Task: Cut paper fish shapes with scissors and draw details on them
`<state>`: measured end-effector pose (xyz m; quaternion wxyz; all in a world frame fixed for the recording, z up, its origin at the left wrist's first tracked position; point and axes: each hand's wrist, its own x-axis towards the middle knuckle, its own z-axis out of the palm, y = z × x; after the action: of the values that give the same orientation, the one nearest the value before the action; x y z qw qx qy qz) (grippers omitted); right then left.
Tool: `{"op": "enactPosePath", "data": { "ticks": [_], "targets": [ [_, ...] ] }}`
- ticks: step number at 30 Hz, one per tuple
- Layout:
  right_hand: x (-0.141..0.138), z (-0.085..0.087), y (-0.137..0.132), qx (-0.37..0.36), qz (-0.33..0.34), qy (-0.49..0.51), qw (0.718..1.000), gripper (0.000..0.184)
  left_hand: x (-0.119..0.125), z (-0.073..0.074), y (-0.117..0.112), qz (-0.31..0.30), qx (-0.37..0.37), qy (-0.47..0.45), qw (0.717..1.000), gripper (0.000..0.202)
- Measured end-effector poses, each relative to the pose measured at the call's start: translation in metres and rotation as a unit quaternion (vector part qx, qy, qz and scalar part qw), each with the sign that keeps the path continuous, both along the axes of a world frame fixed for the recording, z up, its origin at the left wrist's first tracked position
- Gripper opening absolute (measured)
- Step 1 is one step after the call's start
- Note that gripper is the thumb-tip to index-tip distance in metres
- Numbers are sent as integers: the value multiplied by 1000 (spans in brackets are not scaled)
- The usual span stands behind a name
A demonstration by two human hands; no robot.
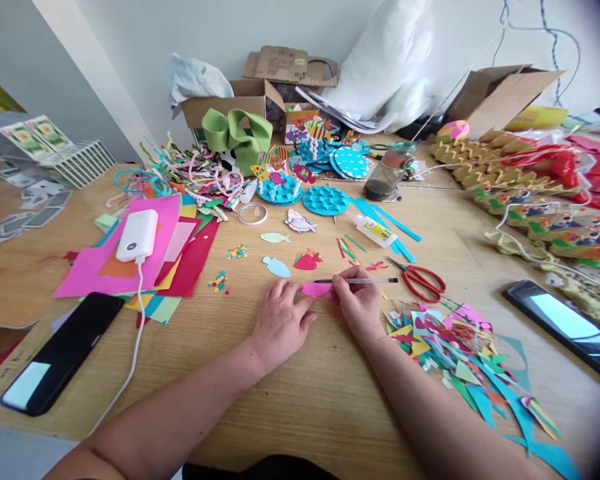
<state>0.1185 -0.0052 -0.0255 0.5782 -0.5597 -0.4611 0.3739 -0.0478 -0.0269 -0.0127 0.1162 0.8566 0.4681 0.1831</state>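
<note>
A small pink paper piece (316, 289) lies on the table between my hands. My left hand (284, 315) rests at its left end, with the fingers bent and the fingertips holding it down. In my right hand (356, 303) a slim pen (375, 281) is pinched, lying nearly level across the paper's upper edge, its tail pointing right. Just beyond are a light blue paper fish (277, 267), a red paper fish (307, 259), a pale green paper fish (275, 237) and a white fish cutout with dark outlines (301, 221). The underside of my right fingers is hidden.
Red-handled scissors (424, 283) lie right of my right hand, above a heap of paper scraps (455, 340). Behind stand a glue bottle (374, 230) and a glass jar (390, 171). Phones lie at both sides; a white power bank (137, 235) with a cable sits on coloured paper.
</note>
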Motion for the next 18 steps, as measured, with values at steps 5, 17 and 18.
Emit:
{"op": "enactPosePath", "data": {
  "ticks": [5,17,18],
  "targets": [
    [-2,0,0,28,-3,-29,999,21,0,-2,1,-5,14,-3,1000,28],
    [2,-3,5,20,8,-89,996,10,0,-4,3,-14,19,-9,1000,28],
    [2,-4,5,20,9,-90,996,9,0,-4,4,-14,22,-8,1000,28]
  ]
}}
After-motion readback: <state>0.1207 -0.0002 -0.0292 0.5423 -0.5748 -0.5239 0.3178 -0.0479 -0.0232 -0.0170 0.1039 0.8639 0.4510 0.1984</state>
